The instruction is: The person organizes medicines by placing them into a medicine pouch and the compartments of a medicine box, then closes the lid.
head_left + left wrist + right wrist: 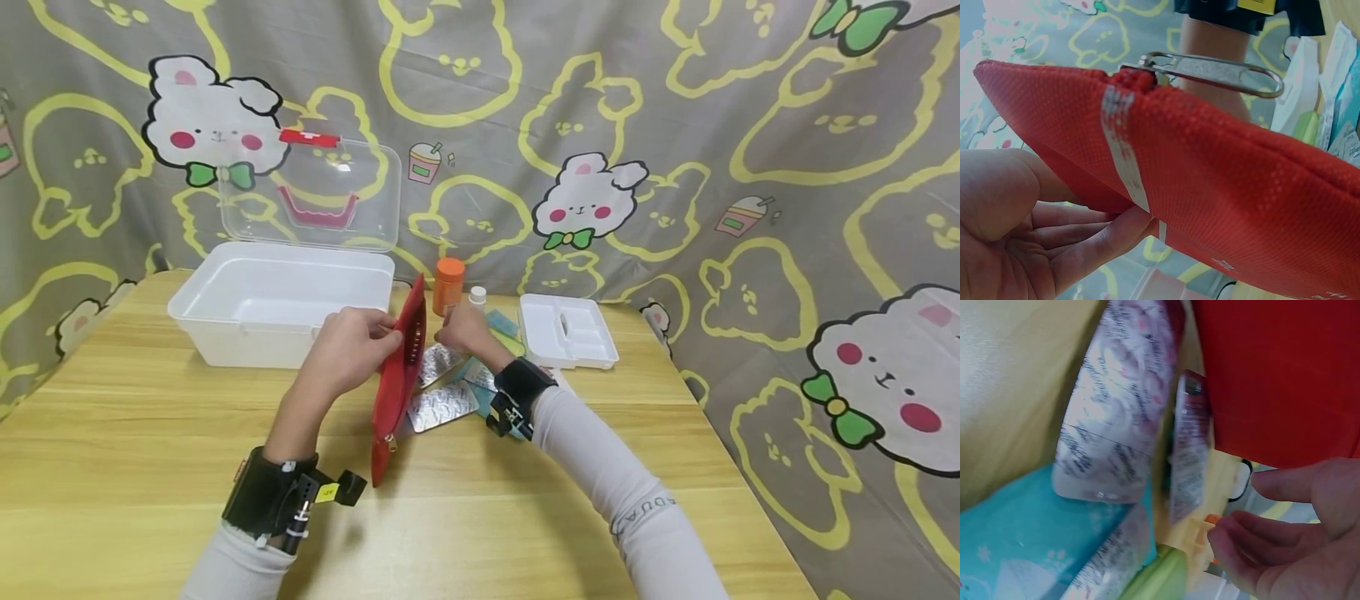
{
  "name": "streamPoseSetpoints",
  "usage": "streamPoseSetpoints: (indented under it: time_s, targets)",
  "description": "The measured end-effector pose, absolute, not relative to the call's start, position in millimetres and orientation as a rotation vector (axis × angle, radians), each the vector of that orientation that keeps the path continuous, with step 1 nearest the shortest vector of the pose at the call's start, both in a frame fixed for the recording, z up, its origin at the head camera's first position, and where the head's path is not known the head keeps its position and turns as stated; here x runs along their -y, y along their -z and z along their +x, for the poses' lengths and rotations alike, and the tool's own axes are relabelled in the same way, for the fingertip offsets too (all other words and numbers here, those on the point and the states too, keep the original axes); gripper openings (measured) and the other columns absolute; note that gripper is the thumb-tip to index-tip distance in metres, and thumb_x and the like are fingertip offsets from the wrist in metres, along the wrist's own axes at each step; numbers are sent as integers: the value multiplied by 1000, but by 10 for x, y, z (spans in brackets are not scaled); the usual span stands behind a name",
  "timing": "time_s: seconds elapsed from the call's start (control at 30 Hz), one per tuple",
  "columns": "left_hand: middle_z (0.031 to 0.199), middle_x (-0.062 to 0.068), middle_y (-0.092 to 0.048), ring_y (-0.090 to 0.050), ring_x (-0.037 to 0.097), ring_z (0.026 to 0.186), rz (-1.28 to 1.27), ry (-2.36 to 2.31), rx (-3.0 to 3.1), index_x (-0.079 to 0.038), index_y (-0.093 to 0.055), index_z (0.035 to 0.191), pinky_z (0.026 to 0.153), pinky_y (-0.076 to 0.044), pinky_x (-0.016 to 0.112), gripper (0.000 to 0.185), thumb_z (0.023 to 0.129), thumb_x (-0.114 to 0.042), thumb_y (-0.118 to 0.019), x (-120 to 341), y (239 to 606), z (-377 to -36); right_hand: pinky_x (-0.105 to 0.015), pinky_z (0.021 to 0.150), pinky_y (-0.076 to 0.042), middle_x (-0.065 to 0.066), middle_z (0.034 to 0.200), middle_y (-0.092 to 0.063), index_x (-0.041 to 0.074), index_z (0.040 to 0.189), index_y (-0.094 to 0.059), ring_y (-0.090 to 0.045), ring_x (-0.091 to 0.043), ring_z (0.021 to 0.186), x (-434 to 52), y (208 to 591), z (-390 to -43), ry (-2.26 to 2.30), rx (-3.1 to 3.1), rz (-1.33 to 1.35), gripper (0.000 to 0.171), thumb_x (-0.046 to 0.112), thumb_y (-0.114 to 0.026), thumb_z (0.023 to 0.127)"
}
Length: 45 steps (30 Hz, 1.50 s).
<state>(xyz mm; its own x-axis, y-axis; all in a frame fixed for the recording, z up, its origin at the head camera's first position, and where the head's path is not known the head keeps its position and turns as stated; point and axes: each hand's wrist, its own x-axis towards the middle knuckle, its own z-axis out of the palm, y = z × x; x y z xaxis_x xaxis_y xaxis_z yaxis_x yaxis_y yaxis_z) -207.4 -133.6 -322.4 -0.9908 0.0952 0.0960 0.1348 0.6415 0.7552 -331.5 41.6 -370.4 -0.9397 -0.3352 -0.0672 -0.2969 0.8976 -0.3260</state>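
A red zip pouch [397, 379] stands on edge above the table, and its zip side faces right. My left hand [350, 346] pinches its left side between thumb and fingers; the left wrist view shows the metal zip pull [1222, 75] at one end. Just right of the pouch is my right hand [467, 329], its thumb and fingers apart in the right wrist view with nothing between them. Below and beside it lie silver blister packs [1110, 406], a turquoise packet [1016, 519] and a green packet [1160, 578].
An open clear box [247, 350] with its lid raised stands at the back left. Behind the hands are an orange bottle [448, 287] and a small white-capped bottle [477, 295]. A white divided tray [543, 333] lies at the back right, near the patterned curtain [480, 125].
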Motion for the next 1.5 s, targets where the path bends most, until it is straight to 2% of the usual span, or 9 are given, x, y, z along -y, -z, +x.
streamPoseSetpoints:
  time_s: [0.2, 0.4, 0.57, 0.7, 0.97, 1.23, 1.37, 1.47, 1.5]
  targets:
    - [105, 23, -75, -74, 19, 71, -198, 1314, 2802, 3, -70, 119, 64, -62, 33, 29, 98, -12, -58, 1322, 3221, -2073, -25, 54, -38, 0, 64, -48, 14, 60, -46, -49, -18, 61, -363, 3840, -3288, 376, -2937, -418, 34, 16, -71, 84]
    - [105, 23, -75, -74, 19, 70, -191, 1321, 2804, 4, -69, 120, 64, -62, 32, 29, 98, -12, -58, 1320, 3227, -2079, -31, 67, -51, -7, 78, -59, 10, 66, -52, -57, -22, 74, -335, 3909, -3264, 300, -2943, -436, 26, 14, -70, 83]
    - [105, 23, -75, -74, 19, 69, -188, 1341, 2804, 4, -69, 121, 63, -62, 32, 29, 98, -12, -58, 1319, 3236, -2083, -34, 76, -55, -9, 81, -62, 7, 70, -59, -59, -23, 78, -341, 3931, -3273, 316, -2958, -426, 17, 11, -70, 82]
    - [105, 23, -75, -74, 18, 70, -191, 1342, 2808, 4, -69, 120, 64, -62, 32, 29, 99, -12, -58, 1320, 3228, -2080, -30, 68, -52, -5, 74, -62, 9, 68, -61, -60, -22, 73, -362, 3926, -3292, 377, -2956, -388, 16, 8, -68, 83]
    - [105, 23, -75, -73, 17, 69, -181, 1331, 2815, 3, -71, 118, 64, -62, 32, 28, 99, -12, -58, 1336, 3219, -2077, -22, 48, -33, 3, 58, -46, 13, 60, -49, -46, -13, 55, -428, 3839, -3365, 552, -2888, -412, 30, 4, -63, 85]
    - [104, 23, -75, -74, 18, 69, -189, 1332, 2820, 5, -70, 118, 65, -62, 33, 29, 99, -12, -57, 1340, 3235, -2088, -22, 46, -23, 5, 50, -30, 14, 52, -39, -27, -10, 45, -520, 3654, -3332, 957, -2829, -426, 35, -1, -56, 79]
    - [105, 23, -75, -74, 17, 69, -191, 1330, 2820, 5, -70, 118, 65, -62, 33, 29, 98, -12, -57, 1347, 3236, -2083, -19, 44, -34, 0, 50, -49, 9, 54, -53, -49, -10, 42, -556, 3595, -3345, 1031, -2841, -383, 30, 1, -57, 82]
    - [104, 23, -75, -74, 17, 69, -188, 1324, 2821, 5, -70, 117, 65, -62, 33, 28, 99, -12, -57, 1346, 3232, -2083, -22, 49, -51, -11, 71, -71, 2, 72, -71, -70, -19, 57, -591, 3516, -3348, 1092, -2823, -322, 18, 4, -59, 85]
    - [104, 23, -75, -74, 17, 69, -185, 1323, 2822, 5, -70, 117, 65, -62, 33, 28, 99, -12, -57, 1344, 3230, -2084, -23, 51, -54, -13, 79, -74, 1, 79, -74, -72, -21, 61, -605, 3483, -3350, 1120, -2814, -310, 16, 5, -60, 85]
